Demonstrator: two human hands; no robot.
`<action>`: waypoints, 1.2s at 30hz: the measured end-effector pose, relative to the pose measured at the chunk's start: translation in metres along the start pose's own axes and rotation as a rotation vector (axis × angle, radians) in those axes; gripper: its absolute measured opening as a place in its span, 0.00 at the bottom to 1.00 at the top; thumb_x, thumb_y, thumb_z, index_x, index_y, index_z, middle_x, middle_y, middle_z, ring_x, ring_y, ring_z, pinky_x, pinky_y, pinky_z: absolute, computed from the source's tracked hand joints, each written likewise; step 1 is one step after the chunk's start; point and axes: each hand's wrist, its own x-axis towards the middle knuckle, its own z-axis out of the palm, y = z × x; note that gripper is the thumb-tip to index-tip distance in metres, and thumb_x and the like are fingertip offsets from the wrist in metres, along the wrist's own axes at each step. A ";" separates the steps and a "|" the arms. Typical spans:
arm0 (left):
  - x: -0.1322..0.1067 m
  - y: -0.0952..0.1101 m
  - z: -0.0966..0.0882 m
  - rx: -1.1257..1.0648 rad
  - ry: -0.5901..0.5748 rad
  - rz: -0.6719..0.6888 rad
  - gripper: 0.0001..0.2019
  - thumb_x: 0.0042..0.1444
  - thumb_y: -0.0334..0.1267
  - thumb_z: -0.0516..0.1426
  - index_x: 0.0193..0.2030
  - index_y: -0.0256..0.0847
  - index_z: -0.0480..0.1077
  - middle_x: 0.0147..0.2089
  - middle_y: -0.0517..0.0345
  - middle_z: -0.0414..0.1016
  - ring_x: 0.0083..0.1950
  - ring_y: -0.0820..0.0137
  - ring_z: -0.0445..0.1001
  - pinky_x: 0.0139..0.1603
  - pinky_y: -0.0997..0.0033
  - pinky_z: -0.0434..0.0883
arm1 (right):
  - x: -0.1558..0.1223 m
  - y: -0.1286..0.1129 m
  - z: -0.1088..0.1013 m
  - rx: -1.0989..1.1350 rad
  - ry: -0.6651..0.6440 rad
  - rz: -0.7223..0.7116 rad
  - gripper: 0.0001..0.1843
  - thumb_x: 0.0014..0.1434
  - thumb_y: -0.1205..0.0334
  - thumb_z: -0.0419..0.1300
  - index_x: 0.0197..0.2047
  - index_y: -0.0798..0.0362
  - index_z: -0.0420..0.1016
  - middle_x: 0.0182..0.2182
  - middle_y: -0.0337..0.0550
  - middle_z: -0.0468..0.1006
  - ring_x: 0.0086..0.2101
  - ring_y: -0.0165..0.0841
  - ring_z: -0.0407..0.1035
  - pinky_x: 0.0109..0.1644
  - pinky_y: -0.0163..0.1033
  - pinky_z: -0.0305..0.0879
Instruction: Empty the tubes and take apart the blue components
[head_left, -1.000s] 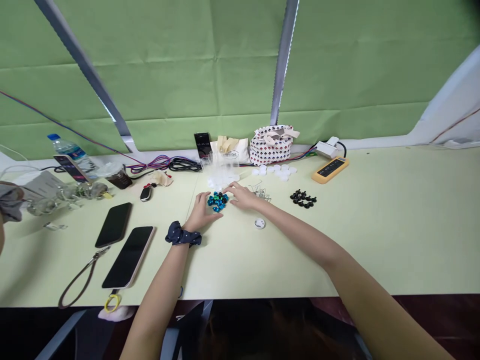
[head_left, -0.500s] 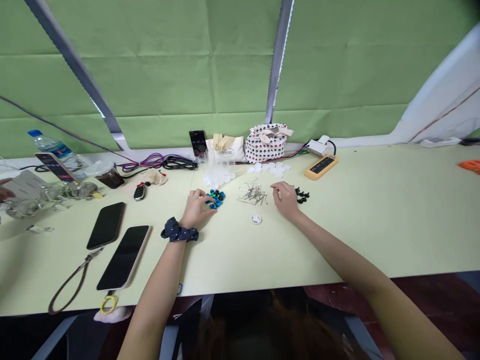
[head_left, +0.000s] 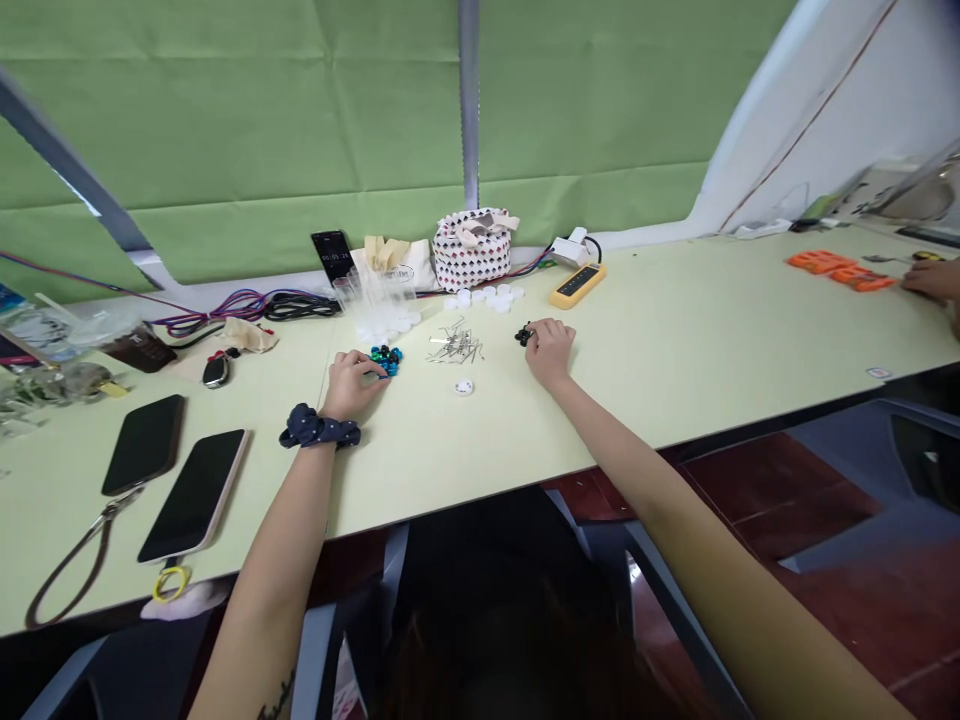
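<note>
My left hand (head_left: 352,384) rests at a small pile of shiny blue and green pieces (head_left: 387,358), thumb and forefinger drawn together at its edge. What those fingertips pinch, if anything, is too small to make out. To the right, my right hand (head_left: 550,352) lies over a cluster of small black pieces (head_left: 523,335) with its fingers bent together, hiding part of them. Between both hands is a loose heap of thin metal pins (head_left: 459,345). Just in front of it sits a small round white cap (head_left: 465,387) with tiny dark bits on it.
Behind are clear plastic tubes (head_left: 379,295), white caps (head_left: 495,297), a patterned pouch (head_left: 474,250), an upright phone with a timer (head_left: 332,256) and a yellow power strip (head_left: 577,286). Two phones (head_left: 193,495) lie left. Another person's hand (head_left: 934,280) is at far right, near orange pieces (head_left: 840,270).
The view has swung to the right. My right hand has moved onto the black pieces, which lay beside it before. My left thumb and forefinger have come together at the blue pile.
</note>
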 end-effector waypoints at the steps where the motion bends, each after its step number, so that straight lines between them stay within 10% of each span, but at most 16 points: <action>1: 0.000 0.003 -0.002 0.004 -0.003 0.002 0.09 0.53 0.43 0.59 0.36 0.40 0.75 0.44 0.53 0.67 0.49 0.59 0.60 0.51 0.55 0.56 | -0.001 -0.002 -0.001 0.004 -0.027 -0.029 0.16 0.57 0.72 0.45 0.41 0.55 0.72 0.40 0.51 0.73 0.43 0.41 0.62 0.49 0.48 0.48; 14: 0.003 0.047 0.006 -0.560 0.117 -0.058 0.09 0.55 0.44 0.57 0.30 0.42 0.67 0.43 0.53 0.75 0.40 0.65 0.74 0.38 0.64 0.70 | 0.056 -0.069 0.042 0.285 -0.563 -0.171 0.12 0.61 0.61 0.51 0.42 0.51 0.74 0.39 0.45 0.76 0.37 0.36 0.69 0.46 0.44 0.55; 24: 0.055 0.080 0.039 -1.230 0.129 -0.261 0.16 0.50 0.39 0.63 0.43 0.41 0.62 0.47 0.49 0.73 0.42 0.66 0.76 0.47 0.61 0.71 | 0.080 -0.074 0.077 0.306 -0.679 -0.102 0.13 0.57 0.61 0.58 0.47 0.49 0.74 0.40 0.44 0.74 0.38 0.33 0.69 0.41 0.36 0.58; 36: 0.055 0.072 0.042 -1.380 0.036 -0.366 0.17 0.48 0.38 0.65 0.45 0.40 0.69 0.48 0.49 0.74 0.52 0.60 0.73 0.51 0.62 0.69 | 0.090 -0.063 0.085 0.394 -0.756 -0.148 0.09 0.52 0.61 0.63 0.38 0.54 0.76 0.36 0.42 0.73 0.33 0.28 0.66 0.38 0.33 0.59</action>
